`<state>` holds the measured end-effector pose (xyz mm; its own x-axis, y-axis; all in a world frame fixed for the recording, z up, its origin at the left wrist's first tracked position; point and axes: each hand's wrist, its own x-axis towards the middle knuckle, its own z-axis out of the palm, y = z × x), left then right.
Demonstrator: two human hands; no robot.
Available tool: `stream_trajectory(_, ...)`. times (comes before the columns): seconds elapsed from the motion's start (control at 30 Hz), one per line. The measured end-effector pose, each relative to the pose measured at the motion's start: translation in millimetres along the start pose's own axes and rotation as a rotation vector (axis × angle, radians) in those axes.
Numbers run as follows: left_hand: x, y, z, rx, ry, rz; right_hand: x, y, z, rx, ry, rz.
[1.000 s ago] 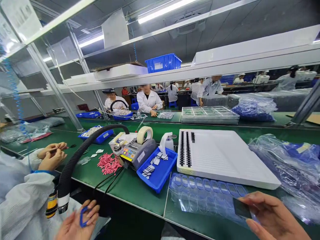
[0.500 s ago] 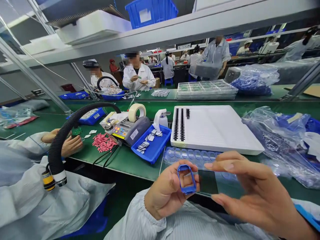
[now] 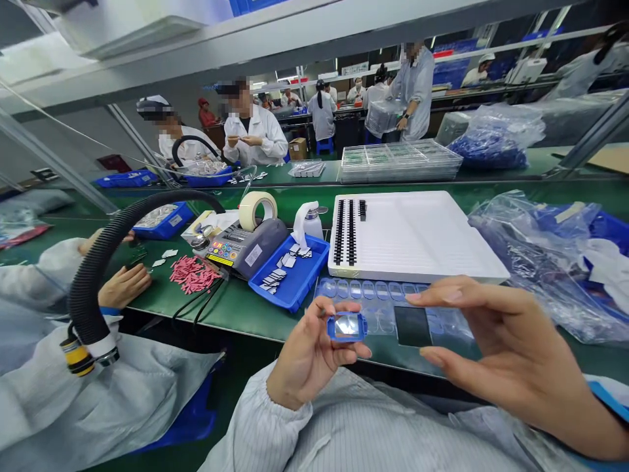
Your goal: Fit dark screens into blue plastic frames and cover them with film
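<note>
My left hand [image 3: 312,351] holds a small blue plastic frame [image 3: 346,326] between thumb and fingers. The frame lies sideways, and its window shines bright; whether this is a transparent pane or a reflection I cannot tell. To the right is my right hand [image 3: 511,360], with thumb and fingers spread apart and nothing between them. Behind both hands, a transparent plastic tray [image 3: 381,321] with rounded pockets lies on the green bench. A dark rectangular plate [image 3: 413,326] shows near my right fingertips.
A white foam tray [image 3: 417,242] with rows of black parts stands behind. Left of it are a blue bin [image 3: 289,282] of small white-and-black pieces, a tape roll [image 3: 257,210] and pink pieces [image 3: 193,274]. Plastic bags lie right. A co-worker's hand [image 3: 125,286] and black hose [image 3: 93,262] are left.
My left hand has turned the blue frame from upright to sideways, and its window now looks bright instead of showing the fingers behind. My right hand stays spread. The camera view has shifted slightly.
</note>
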<state>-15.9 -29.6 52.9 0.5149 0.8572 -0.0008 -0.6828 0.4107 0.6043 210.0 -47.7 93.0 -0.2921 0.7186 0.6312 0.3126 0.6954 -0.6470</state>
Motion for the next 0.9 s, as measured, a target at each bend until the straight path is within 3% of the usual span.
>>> stream_trajectory(0.33, 1, -6, -2.8, -0.155, -0.041, -0.134, 2, -7, 0, -0.015, -0.032, -0.018)
stream_trajectory(0.57, 2, -19, 7.5, -0.182, 0.048, -0.17, 3, -8, 3, -0.06, -0.065, -0.023)
stream_trajectory(0.77, 1, -20, 16.8, -0.182, -0.038, -0.233, 3, -7, 4, -0.067, -0.152, 0.003)
stream_trajectory(0.9, 2, -18, 18.3, -0.216, -0.06, -0.262, 0, -11, 1, -0.026, -0.133, 0.034)
